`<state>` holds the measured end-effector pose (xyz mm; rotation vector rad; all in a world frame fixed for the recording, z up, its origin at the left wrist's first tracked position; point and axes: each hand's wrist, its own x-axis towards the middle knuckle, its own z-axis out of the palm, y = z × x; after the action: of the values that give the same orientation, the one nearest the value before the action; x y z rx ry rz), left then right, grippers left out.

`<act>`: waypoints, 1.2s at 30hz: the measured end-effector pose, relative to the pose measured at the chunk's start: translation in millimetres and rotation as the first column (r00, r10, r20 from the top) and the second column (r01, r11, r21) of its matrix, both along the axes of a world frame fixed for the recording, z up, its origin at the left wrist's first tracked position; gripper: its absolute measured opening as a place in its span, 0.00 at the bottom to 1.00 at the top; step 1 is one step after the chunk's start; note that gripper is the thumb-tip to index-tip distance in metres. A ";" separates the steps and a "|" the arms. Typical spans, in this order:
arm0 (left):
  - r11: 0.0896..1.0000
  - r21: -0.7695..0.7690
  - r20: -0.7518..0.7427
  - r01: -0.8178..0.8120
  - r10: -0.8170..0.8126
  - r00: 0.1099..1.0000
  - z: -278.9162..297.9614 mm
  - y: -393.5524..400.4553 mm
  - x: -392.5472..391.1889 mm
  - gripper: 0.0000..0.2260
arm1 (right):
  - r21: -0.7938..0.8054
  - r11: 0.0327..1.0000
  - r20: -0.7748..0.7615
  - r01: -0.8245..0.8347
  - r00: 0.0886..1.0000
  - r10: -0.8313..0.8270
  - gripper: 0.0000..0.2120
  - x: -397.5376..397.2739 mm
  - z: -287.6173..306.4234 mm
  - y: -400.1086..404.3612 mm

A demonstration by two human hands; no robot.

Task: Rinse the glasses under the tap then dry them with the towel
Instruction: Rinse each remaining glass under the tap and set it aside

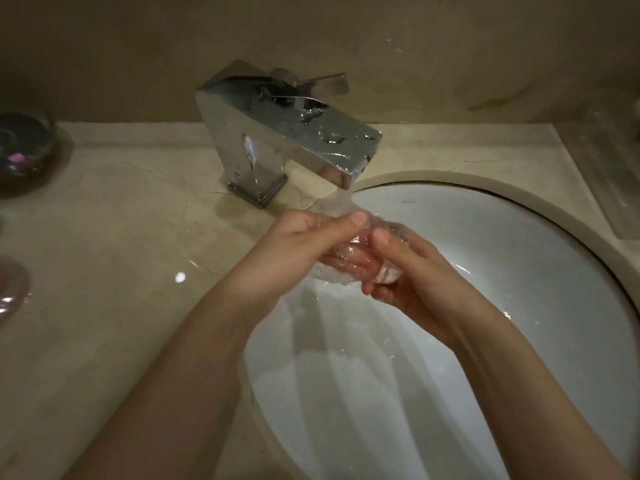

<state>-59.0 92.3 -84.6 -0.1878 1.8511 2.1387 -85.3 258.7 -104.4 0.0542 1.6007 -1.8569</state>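
1 clear glass [341,268]: held on its side over the white basin [485,258], directly beneath the tap [291,133], between 2 hands. Its outline is blurred by running water [341,202], which is seen falling from the spout onto it.

Left hand [294,251]: fingers and thumb are curled round the glass from the left side.

Right hand [412,268]: fingers are wrapped round the opposite end of the glass, with the thumb laid on top.

1 chrome tap: square-bodied, set on the beige stone counter [121,237] at the basin's rear edge; droplets are visible on its top.

1 dark round bowl [24,147]: placed at the counter's far left.

1 further glass item [10,289]: seen at the left edge, too blurred to be identified.
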 end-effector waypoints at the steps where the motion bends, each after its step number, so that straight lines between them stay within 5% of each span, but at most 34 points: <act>1: 0.999 0.049 0.024 -0.002 0.001 1.000 1.1 0.5 -1.9 0.15 | -0.013 1.000 -0.021 0.028 0.999 -0.028 0.22 0.3 -2.5 1.7; 5: 0.992 0.121 0.016 -0.041 0.039 0.999 -3.0 3.0 -1.9 0.11 | -0.070 0.992 -0.040 0.107 0.993 -0.110 0.26 -1.2 -3.9 8.1; 7: 0.994 0.108 -0.024 -0.016 0.019 1.000 -4.6 3.7 -0.6 0.11 | -0.052 0.998 0.033 0.023 0.999 -0.021 0.22 -2.8 6.4 9.3; 10: 0.996 0.093 -0.006 -0.007 0.008 1.000 -7.9 4.2 0.5 0.10 | 0.084 0.992 0.165 -0.090 0.983 0.075 0.32 -9.5 12.3 11.2; 14: 0.991 0.117 0.041 -0.062 0.058 0.998 -7.4 3.7 -4.4 0.12 | 0.038 0.997 0.024 -0.072 0.997 0.071 0.10 -12.1 1.7 11.0; 17: 0.992 0.109 0.049 -0.069 0.064 0.997 -6.7 2.7 -6.4 0.13 | 0.027 0.996 -0.029 -0.089 0.996 0.089 0.19 -12.0 -4.8 16.1; 21: 0.995 0.079 0.045 -0.055 0.051 0.998 -9.6 7.3 -3.7 0.13 | 0.091 0.983 0.126 -0.159 0.981 0.147 0.28 -16.2 2.6 13.0; 24: 0.988 0.107 0.082 -0.108 0.100 0.992 -11.9 4.3 -2.3 0.12 | 0.097 0.989 0.015 -0.113 0.994 0.112 0.15 -17.7 0.5 10.9; 27: 0.985 0.117 0.086 -0.129 0.119 0.989 -13.0 2.5 -2.6 0.07 | 0.087 0.994 -0.050 -0.068 0.996 0.072 0.24 -19.9 -4.6 11.9; 31: 0.992 0.084 0.045 -0.094 0.090 0.995 -11.9 4.5 -0.3 0.07 | 0.121 0.981 0.119 -0.150 0.984 0.136 0.26 -21.8 0.1 9.0; 34: 0.985 0.114 0.074 -0.130 0.123 0.990 -14.1 3.1 2.2 0.07 | 0.081 0.984 0.020 -0.157 0.987 0.156 0.10 -20.7 -1.1 10.0; 36: 0.977 0.132 0.108 -0.167 0.153 0.982 -14.7 3.1 2.0 0.04 | 0.120 0.985 -0.090 -0.126 0.987 0.137 0.21 -22.4 -4.3 12.6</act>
<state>-57.0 95.4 -99.4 -0.4152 1.6750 2.3124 -107.7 271.3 -108.6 -0.0914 1.7338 -1.6889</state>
